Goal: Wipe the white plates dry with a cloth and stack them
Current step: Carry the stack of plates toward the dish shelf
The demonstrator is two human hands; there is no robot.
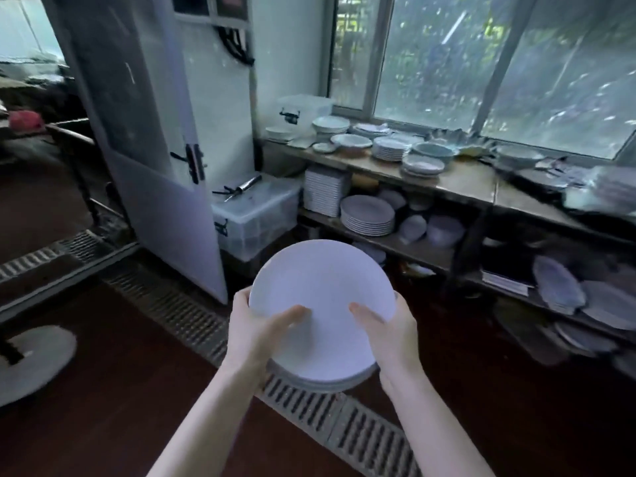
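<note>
I hold a small stack of round white plates [321,290] in front of me, above the floor, tilted slightly toward me. My left hand [256,330] grips the stack's left rim, thumb on the top plate and fingers underneath. On the right rim, my right hand [389,333] grips the same way, thumb lying on the top face. No cloth is in view.
A wooden shelf unit [457,180] under the window carries many plates and bowls on top and on lower shelves. A clear plastic storage box [254,215] stands beside an open white door [155,173]. A metal drain grate [361,432] crosses the dark floor below my hands.
</note>
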